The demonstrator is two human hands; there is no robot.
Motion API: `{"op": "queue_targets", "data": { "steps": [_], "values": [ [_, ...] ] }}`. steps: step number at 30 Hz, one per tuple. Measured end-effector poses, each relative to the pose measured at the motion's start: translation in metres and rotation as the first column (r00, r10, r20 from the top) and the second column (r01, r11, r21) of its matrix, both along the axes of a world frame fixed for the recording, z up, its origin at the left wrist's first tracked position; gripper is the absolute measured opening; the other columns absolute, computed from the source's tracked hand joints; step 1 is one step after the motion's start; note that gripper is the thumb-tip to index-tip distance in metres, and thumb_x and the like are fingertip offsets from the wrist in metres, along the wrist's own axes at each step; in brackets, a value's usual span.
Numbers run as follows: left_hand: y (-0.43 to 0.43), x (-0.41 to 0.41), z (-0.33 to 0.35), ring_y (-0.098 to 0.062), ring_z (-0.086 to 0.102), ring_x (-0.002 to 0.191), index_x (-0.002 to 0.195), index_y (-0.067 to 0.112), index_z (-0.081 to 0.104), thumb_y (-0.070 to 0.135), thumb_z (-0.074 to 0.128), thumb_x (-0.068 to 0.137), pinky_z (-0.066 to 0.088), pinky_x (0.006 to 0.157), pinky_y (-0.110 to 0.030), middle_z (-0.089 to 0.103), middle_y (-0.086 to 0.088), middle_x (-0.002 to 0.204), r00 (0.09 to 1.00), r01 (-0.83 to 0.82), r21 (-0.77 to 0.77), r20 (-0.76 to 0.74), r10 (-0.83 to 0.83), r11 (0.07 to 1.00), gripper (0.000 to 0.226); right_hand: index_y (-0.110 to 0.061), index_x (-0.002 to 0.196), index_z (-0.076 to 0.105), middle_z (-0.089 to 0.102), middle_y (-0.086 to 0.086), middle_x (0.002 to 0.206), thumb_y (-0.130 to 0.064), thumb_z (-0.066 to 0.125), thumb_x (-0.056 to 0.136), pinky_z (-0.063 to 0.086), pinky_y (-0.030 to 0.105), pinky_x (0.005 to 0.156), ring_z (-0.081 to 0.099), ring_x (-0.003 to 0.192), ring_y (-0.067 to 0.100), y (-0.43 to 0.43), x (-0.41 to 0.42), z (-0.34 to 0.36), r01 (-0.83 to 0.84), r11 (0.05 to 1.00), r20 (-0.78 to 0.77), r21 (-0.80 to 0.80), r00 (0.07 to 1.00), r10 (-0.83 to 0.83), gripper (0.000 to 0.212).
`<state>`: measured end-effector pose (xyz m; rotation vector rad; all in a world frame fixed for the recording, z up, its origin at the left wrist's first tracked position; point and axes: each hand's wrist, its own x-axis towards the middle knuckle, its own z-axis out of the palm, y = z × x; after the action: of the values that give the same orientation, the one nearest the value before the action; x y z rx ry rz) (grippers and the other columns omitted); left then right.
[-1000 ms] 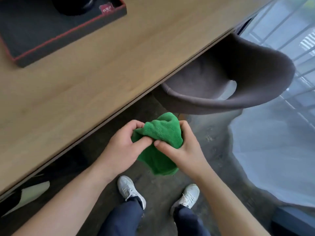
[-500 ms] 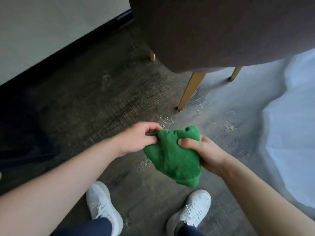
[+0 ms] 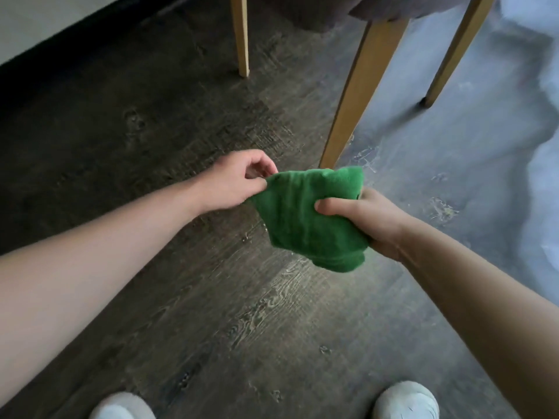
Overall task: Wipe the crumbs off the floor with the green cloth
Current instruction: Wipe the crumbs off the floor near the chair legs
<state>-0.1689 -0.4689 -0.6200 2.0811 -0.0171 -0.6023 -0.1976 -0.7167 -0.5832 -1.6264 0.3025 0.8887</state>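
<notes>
Head view: both hands hold the green cloth (image 3: 308,216) in the air above the dark wood floor (image 3: 211,313). The right hand (image 3: 366,222) clamps its bunched side; the left hand (image 3: 239,182) pinches a corner. Pale crumbs (image 3: 367,157) lie beside the nearest chair leg (image 3: 357,95). Two white shoes (image 3: 405,400) show below.

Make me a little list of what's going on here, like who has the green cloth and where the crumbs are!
cloth: green cloth, bunched, held up off the floor
left hand: left hand pinches the cloth's left corner
right hand: right hand grips its right side
crumbs: pale crumbs on the floor by the nearest chair leg
wiping: not yet begun
shoes: white shoes at the bottom edge
</notes>
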Motion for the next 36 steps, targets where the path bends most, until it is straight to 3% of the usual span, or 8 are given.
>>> {"op": "queue_targets", "data": {
  "steps": [4,8,16,21,24,28,33,36],
  "values": [
    [0.046,0.032,-0.010,-0.020,0.070,0.104,0.100,0.035,0.070,0.021,0.069,0.087,0.056,0.099,-0.043,0.074,0.004,0.111,0.971,-0.217,0.129,0.132,0.200,0.968,0.019,-0.019,0.115,0.065,0.074,0.002,0.108,-0.021,0.078,0.084,0.058,0.037,0.091,0.071,0.101,0.022,0.033,0.050,-0.018,-0.048,0.964,0.340,-0.263,0.930,0.139,0.033],
    [0.097,0.039,-0.008,-0.022,0.071,0.102,0.089,0.040,0.069,0.030,0.067,0.082,0.058,0.097,-0.050,0.075,0.004,0.108,0.939,-0.323,0.190,0.184,0.290,0.927,0.013,-0.018,0.125,0.058,0.071,0.009,0.114,-0.027,0.071,0.081,0.052,0.042,0.086,0.067,0.103,0.033,0.096,0.102,-0.040,-0.029,0.715,0.592,-0.698,0.539,0.600,0.047],
    [0.132,0.016,-0.046,-0.021,0.071,0.096,0.116,0.026,0.070,0.019,0.071,0.088,0.053,0.090,-0.031,0.072,0.002,0.117,0.987,-0.158,0.385,0.086,0.135,0.909,0.029,-0.019,0.138,0.049,0.052,0.008,0.141,-0.045,0.075,0.078,0.045,0.050,0.105,0.049,0.130,0.034,0.205,0.082,-0.162,-0.337,0.174,0.098,-0.925,0.231,0.968,0.071],
    [0.111,0.015,-0.089,-0.020,0.057,0.132,0.141,0.024,0.057,0.009,0.058,0.092,0.042,0.113,-0.032,0.055,0.002,0.150,0.993,0.115,0.424,-0.011,-0.121,0.898,0.051,-0.019,0.148,0.044,0.042,0.008,0.153,-0.068,0.066,0.078,0.041,0.050,0.105,0.043,0.134,0.032,0.208,0.063,-0.159,-0.369,0.125,0.049,-0.921,0.208,0.977,0.088],
    [0.104,0.022,-0.109,-0.020,0.041,0.149,0.148,0.020,0.052,0.000,0.047,0.091,0.028,0.124,-0.036,0.044,0.000,0.162,0.988,0.148,0.403,-0.017,-0.154,0.903,0.061,-0.011,0.142,0.052,0.045,0.017,0.150,-0.065,0.062,0.081,0.049,0.048,0.104,0.052,0.130,0.035,0.212,0.051,-0.148,-0.527,0.231,0.074,-0.818,0.301,0.951,0.082],
    [0.104,0.021,-0.125,-0.025,0.019,0.156,0.159,0.024,0.034,0.014,0.059,0.091,0.025,0.125,-0.043,0.021,0.001,0.172,0.946,0.310,0.523,-0.085,-0.314,0.794,0.073,-0.011,0.123,0.064,0.061,0.011,0.129,-0.036,0.051,0.093,0.045,0.043,0.094,0.060,0.117,0.034,0.198,0.050,-0.150,-0.373,0.343,0.203,-0.862,0.365,0.908,0.041],
    [0.095,0.005,-0.132,-0.026,-0.003,0.158,0.164,0.021,0.002,0.030,0.069,0.091,0.015,0.127,-0.039,-0.014,0.003,0.173,0.895,0.417,0.642,-0.168,-0.413,0.644,0.099,-0.005,0.156,0.028,0.024,0.017,0.165,-0.030,0.042,0.101,0.035,0.045,0.111,0.037,0.139,0.037,0.202,0.036,-0.167,-0.340,0.258,0.090,-0.904,0.439,0.894,0.062],
    [0.092,0.003,-0.135,-0.028,0.009,0.155,0.162,0.021,0.014,0.028,0.072,0.085,0.023,0.124,-0.040,0.001,0.000,0.173,0.926,0.332,0.639,-0.081,-0.369,0.694,0.096,-0.007,0.144,0.047,0.042,0.016,0.150,-0.034,0.059,0.093,0.039,0.045,0.109,0.045,0.131,0.038,0.199,0.045,-0.161,-0.377,0.323,0.142,-0.868,0.435,0.889,0.058]
  ]
}}
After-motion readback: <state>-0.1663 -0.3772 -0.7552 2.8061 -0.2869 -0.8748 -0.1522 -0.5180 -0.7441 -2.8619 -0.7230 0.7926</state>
